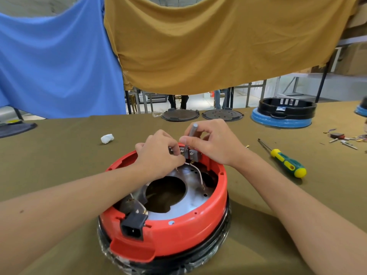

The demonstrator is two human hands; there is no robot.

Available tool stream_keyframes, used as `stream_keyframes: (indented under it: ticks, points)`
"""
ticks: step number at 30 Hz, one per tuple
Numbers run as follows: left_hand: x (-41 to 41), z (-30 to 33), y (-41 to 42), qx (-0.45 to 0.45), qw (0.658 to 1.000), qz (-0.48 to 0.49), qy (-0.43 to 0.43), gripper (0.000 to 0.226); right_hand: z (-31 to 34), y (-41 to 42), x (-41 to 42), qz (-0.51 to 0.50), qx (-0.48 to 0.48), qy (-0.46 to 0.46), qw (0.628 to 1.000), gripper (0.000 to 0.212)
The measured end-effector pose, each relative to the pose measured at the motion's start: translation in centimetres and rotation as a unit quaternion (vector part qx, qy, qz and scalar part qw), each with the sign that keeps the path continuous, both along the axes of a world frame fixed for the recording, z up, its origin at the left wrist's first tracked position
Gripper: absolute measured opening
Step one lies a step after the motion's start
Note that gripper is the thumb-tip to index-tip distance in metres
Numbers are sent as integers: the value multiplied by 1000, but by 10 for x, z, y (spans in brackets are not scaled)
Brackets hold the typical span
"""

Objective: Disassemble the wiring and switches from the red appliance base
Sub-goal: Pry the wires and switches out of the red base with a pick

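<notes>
Olive cloth (pixel 59 165): screwdriver (pixel 286 159) R of red base (pixel 198 231); tissue wad (pixel 107 138) L.

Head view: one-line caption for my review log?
Right hand works a grey tool on switches at the red base rim; left hand pinches beside it.

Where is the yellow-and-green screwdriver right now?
In the head view, the screwdriver lies on the table, right of the red base, beyond the right forearm.

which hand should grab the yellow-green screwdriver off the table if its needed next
Probably the right hand: the yellow-green screwdriver lies on its side of the red base. It would first have to put down the grey tool it grips. The left hand is pinching at the switches.
</notes>
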State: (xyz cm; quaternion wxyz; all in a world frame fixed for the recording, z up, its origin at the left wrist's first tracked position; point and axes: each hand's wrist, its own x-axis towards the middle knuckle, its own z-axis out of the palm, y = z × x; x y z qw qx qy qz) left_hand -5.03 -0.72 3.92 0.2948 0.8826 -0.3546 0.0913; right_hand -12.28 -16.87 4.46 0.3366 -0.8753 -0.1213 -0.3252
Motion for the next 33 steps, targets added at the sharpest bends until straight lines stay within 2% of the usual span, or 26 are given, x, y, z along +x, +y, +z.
stream_keyframes:
  ticks: [4,13,18,22,33]
  points:
    - [-1,1,2,-1,1000,-5,2,17,1,0,-1,7,11,5,1000,16]
    - [-3,1,3,-2,1000,-11,7,19,1,2,-1,1,102,23,995,19]
    - [-3,1,2,-1,1000,-9,-1,19,-1,5,-1,-26,42,4,999,19]
    - [-2,1,2,-1,1000,-8,1,19,0,4,-1,-16,28,1,999,20]
    - [-3,1,2,2,1000,-8,0,19,-1,3,1,-14,65,10,998,17]
